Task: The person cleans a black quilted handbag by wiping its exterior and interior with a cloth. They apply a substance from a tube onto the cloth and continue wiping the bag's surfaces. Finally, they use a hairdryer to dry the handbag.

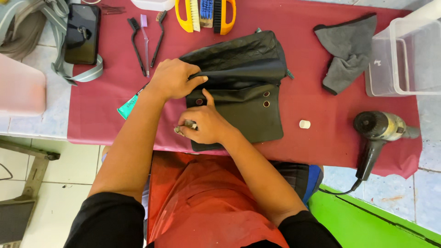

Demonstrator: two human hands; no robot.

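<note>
A black leather bag (243, 87) lies on the dark red cloth (312, 110) with its flap folded back, showing round snap studs. My left hand (173, 78) grips the folded flap at its left edge. My right hand (206, 124) rests on the bag's lower left part and is closed on a small metal-tipped tool (185, 125); its thumb points up by a stud. A teal tube (127, 106) lies partly under my left wrist.
Three small brushes (146, 39), yellow-handled brushes (206, 14) and a phone (81, 33) lie at the back. A grey cloth (347, 48), a clear plastic bin (404, 57), a white cap (304, 124) and a hair dryer (379, 133) are on the right.
</note>
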